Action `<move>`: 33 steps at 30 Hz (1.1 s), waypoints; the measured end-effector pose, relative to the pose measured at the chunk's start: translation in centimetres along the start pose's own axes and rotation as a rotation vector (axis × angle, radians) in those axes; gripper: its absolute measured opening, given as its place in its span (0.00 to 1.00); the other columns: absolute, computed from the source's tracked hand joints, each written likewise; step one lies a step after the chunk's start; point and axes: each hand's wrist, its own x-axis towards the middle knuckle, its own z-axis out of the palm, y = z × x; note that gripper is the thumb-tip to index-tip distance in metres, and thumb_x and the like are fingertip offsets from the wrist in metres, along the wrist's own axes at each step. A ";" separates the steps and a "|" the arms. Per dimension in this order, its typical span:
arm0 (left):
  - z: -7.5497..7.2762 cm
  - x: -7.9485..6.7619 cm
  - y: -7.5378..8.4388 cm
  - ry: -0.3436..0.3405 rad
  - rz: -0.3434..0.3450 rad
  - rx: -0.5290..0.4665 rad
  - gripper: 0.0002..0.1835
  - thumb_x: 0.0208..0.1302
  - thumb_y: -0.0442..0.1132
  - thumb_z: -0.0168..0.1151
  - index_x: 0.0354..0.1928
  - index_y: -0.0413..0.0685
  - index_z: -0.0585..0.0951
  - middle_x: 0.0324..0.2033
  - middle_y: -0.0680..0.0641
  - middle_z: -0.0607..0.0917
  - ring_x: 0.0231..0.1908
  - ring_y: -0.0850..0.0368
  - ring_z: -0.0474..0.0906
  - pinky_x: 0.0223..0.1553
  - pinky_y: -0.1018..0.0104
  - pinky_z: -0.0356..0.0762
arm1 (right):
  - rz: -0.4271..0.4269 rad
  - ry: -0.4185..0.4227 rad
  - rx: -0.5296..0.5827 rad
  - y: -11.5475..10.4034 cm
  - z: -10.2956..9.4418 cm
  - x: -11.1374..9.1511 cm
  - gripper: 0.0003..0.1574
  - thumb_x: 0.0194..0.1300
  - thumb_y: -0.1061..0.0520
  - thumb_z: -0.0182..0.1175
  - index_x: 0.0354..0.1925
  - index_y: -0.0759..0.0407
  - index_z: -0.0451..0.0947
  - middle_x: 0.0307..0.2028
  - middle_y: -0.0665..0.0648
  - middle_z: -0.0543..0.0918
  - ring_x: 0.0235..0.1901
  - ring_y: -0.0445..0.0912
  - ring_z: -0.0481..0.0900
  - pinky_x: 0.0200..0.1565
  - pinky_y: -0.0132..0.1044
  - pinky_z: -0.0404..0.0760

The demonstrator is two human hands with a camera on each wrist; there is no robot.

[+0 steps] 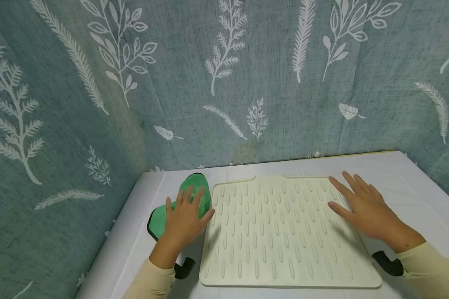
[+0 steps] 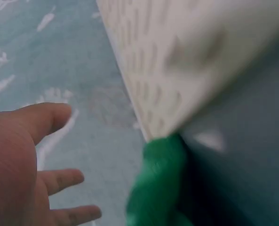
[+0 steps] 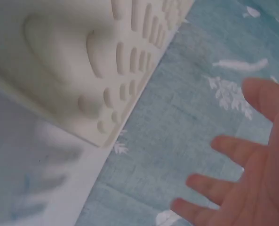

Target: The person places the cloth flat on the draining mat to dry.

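Observation:
A cream drying mat [image 1: 269, 232] with rows of raised oval ridges lies flat in the middle of the head view. Left of it is a green cloth-like item [image 1: 195, 182] with black edging, its kind unclear. My left hand [image 1: 185, 224] is spread over that item and hides part of it; in the left wrist view its fingers [image 2: 61, 181] are apart with nothing between them. Over the mat's right edge hovers my right hand [image 1: 366, 207], fingers spread and holding nothing. The right wrist view has the mat's corner [image 3: 101, 136] beside the fingers [image 3: 210, 188].
A white cloth [image 1: 396, 182] covers the table under the mat. Blue-green fabric [image 1: 187, 99] with white leaf prints hangs behind and on both sides. Black straps [image 1: 387, 262] show at both wrists, below beige sleeves [image 1: 430, 270].

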 end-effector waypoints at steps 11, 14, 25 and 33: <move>0.7 0.8 -4.9 -0.159 -0.028 -0.001 0.40 0.58 0.64 0.55 0.69 0.55 0.59 0.66 0.37 0.61 0.62 0.33 0.61 0.54 0.30 0.56 | -0.034 -0.210 0.251 2.4 0.9 -0.7 0.46 0.62 0.38 0.55 0.71 0.50 0.50 0.69 0.71 0.48 0.65 0.72 0.47 0.52 0.71 0.53; 0.8 1.3 -5.4 -0.199 -0.031 -0.017 0.42 0.57 0.65 0.53 0.70 0.55 0.57 0.65 0.36 0.61 0.60 0.32 0.63 0.50 0.30 0.61 | -0.032 -0.223 0.260 2.9 1.2 -0.7 0.48 0.59 0.37 0.57 0.71 0.50 0.51 0.69 0.70 0.48 0.65 0.72 0.47 0.52 0.70 0.53; 1.2 2.7 -6.3 -0.309 -0.056 -0.045 0.46 0.55 0.67 0.55 0.71 0.54 0.54 0.65 0.35 0.61 0.57 0.32 0.66 0.44 0.34 0.65 | -0.069 -0.279 0.255 3.5 2.4 -0.7 0.61 0.44 0.31 0.66 0.69 0.51 0.54 0.69 0.68 0.50 0.66 0.68 0.49 0.54 0.67 0.58; 1.5 2.7 -6.4 -0.314 -0.060 -0.042 0.47 0.53 0.66 0.58 0.70 0.54 0.55 0.63 0.34 0.64 0.55 0.33 0.68 0.42 0.35 0.67 | -0.072 -0.275 0.257 3.9 2.7 -0.9 0.62 0.40 0.30 0.68 0.68 0.53 0.57 0.69 0.69 0.52 0.65 0.69 0.49 0.55 0.66 0.56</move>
